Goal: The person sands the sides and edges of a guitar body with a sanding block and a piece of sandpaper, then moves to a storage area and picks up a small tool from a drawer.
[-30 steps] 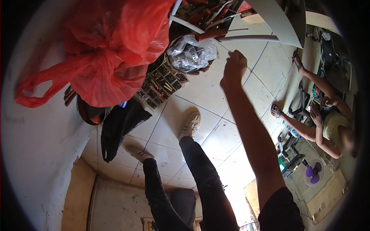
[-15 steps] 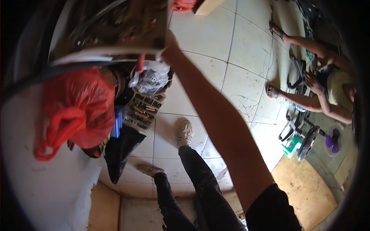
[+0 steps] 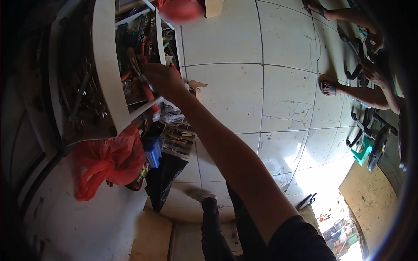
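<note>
My right hand reaches into a white-framed drawer crowded with tools, its fingers curled round something I cannot make out among metal and red-orange handled tools. Beside that drawer, more long metal tools lie in the darker left section. Below the hand are a clear plastic bag of metal parts and a compartment box of small parts. My left hand is out of view.
A red plastic bag, blue box and black bag crowd the left. At right, another person's legs and hands appear beside black chair bases and a green stool. My feet stand on white tiles.
My view has swung toward the drawers, shifting the red bag down in frame. My right hand, a closed hand above the floor a second ago, has moved left into the tool drawer.
</note>
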The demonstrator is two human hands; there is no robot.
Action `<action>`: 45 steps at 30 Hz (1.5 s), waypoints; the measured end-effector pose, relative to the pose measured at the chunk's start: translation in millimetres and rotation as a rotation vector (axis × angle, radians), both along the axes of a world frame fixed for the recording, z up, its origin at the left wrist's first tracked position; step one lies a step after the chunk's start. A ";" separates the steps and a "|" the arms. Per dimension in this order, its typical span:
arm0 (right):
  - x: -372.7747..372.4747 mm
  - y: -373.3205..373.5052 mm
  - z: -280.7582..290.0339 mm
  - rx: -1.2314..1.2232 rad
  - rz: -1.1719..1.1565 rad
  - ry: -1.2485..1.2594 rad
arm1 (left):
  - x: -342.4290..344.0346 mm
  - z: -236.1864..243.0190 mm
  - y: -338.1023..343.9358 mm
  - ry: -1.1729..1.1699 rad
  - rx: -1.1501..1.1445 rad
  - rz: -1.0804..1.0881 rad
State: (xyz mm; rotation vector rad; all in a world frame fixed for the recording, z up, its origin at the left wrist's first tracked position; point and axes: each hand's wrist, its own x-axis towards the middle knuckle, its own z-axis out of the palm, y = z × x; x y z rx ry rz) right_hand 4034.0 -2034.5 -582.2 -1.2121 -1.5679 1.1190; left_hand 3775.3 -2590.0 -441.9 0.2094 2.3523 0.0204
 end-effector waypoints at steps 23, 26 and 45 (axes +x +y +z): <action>59.0 -400.8 114.5 -1.516 -1.194 1.321 | 92.6 -106.0 539.6 0.368 1.215 -1.130; 59.0 -412.1 104.9 -1.440 -1.263 1.382 | 132.3 -105.1 574.9 0.149 0.712 -1.274; 35.9 -388.7 103.9 -1.513 -0.902 0.858 | 28.4 -158.6 664.5 0.637 1.038 -1.595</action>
